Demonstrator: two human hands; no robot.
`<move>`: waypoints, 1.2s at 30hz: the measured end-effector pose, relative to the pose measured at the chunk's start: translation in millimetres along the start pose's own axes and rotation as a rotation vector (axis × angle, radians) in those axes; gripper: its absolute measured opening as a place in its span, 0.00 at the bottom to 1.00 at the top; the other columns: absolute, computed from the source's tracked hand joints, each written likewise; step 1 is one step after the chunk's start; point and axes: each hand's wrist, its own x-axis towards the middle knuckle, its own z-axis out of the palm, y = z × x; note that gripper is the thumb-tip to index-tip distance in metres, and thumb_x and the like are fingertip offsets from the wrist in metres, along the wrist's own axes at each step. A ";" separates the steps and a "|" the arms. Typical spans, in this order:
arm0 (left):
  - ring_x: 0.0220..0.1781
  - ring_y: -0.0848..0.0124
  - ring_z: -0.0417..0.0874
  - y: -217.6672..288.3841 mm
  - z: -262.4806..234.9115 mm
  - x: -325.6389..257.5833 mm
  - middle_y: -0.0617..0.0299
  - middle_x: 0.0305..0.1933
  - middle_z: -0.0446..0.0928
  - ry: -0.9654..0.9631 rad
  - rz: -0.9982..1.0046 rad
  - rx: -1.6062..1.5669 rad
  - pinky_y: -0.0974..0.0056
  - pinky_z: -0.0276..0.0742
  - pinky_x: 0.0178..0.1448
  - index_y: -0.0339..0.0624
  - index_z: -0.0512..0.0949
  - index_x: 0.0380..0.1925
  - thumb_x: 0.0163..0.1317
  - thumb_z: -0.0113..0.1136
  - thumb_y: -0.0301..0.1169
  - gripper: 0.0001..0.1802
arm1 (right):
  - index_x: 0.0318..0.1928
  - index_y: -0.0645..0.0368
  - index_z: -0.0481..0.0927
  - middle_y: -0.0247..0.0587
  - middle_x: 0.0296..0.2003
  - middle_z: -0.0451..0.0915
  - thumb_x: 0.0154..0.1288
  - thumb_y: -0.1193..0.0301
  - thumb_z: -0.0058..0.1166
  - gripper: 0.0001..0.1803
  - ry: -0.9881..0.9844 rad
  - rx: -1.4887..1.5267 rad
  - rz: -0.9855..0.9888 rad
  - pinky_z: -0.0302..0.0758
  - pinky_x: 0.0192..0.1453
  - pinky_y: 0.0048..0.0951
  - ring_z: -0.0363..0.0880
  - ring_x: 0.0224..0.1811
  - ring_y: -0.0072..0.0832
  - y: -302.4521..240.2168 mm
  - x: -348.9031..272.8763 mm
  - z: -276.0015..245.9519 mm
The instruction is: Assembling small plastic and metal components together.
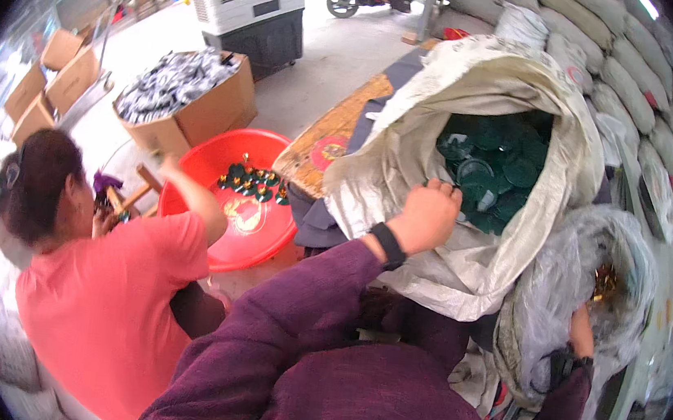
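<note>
My left hand (427, 217), with a black band at the wrist, is at the mouth of a white woven sack (395, 163). Its fingers are curled closed beside the dark green round discs (492, 173) heaped inside; whatever they may hold is hidden. At the lower right, my right hand (582, 330) reaches into a clear plastic bag (551, 274). Small shiny gold-coloured pieces (605, 282) lie in that bag just beyond the hand. Its fingers are too small and covered to read.
On my left, a person in a coral shirt (109, 301) works beside a red tub (253, 260) containing several green discs with gold tops (253, 181). Behind it stand a cardboard box (211, 111) of grey-white pieces and an air cooler (251, 4). Stacked sacks (636, 94) line the right.
</note>
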 end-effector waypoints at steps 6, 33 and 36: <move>0.41 0.57 0.78 -15.3 34.4 3.5 0.51 0.34 0.77 -0.157 -0.062 0.094 0.56 0.78 0.40 0.36 0.76 0.30 0.47 0.53 0.27 0.10 | 0.45 0.66 0.76 0.45 0.41 0.80 0.60 0.74 0.44 0.14 0.190 0.300 0.066 0.71 0.46 0.32 0.77 0.42 0.34 13.7 6.7 7.2; 0.19 0.82 0.73 92.9 -86.2 -54.2 0.67 0.23 0.74 -0.281 -0.433 -1.407 0.77 0.65 0.20 0.35 0.73 0.38 0.65 0.49 0.29 0.09 | 0.52 0.64 0.68 0.37 0.38 0.75 0.64 0.75 0.52 0.17 -0.169 0.928 -0.341 0.75 0.39 0.21 0.75 0.34 0.19 -227.1 -66.3 123.8; 0.19 0.82 0.74 94.3 -85.0 -57.5 0.66 0.24 0.75 -0.273 -0.434 -1.435 0.77 0.66 0.20 0.35 0.72 0.42 0.64 0.49 0.27 0.09 | 0.52 0.63 0.67 0.36 0.38 0.75 0.65 0.75 0.51 0.16 -0.189 0.893 -0.375 0.74 0.37 0.20 0.74 0.33 0.18 -224.8 -65.8 124.6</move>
